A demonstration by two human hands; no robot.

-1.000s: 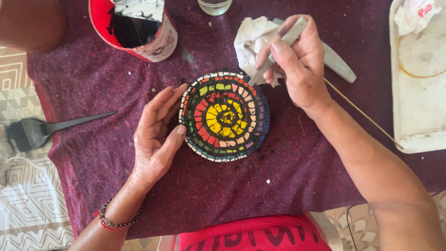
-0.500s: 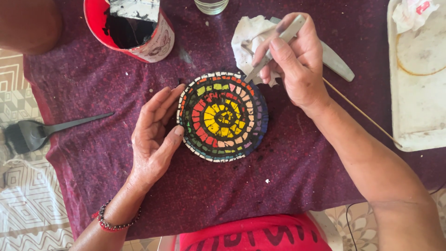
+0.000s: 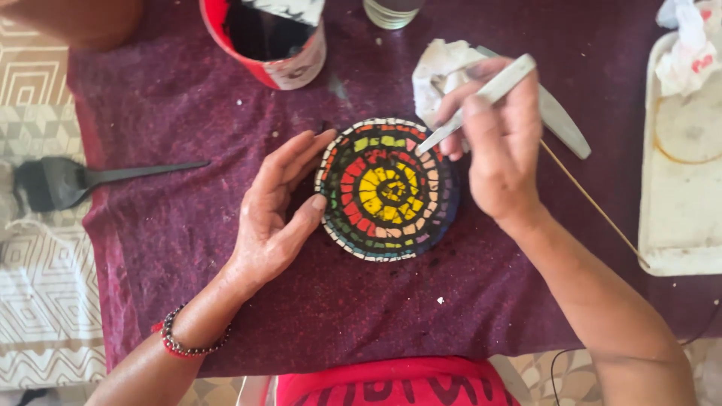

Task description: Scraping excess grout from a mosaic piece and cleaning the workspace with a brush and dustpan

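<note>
Mosaic dish (image 3: 387, 192) sits mid-frame on the maroon cloth (image 3: 188, 225), steadied by the open left hand (image 3: 274, 214). Right hand (image 3: 500, 143) pinches a white tool (image 3: 477, 101); pressing hard could chip a tile.

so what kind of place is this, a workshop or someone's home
Probably a home craft table rather than a proper workshop. A maroon cloth covers a patterned surface, a round mosaic dish lies on it, steadied by the left hand, and the right hand works it with a thin tool. A red tub stands close by.
</note>
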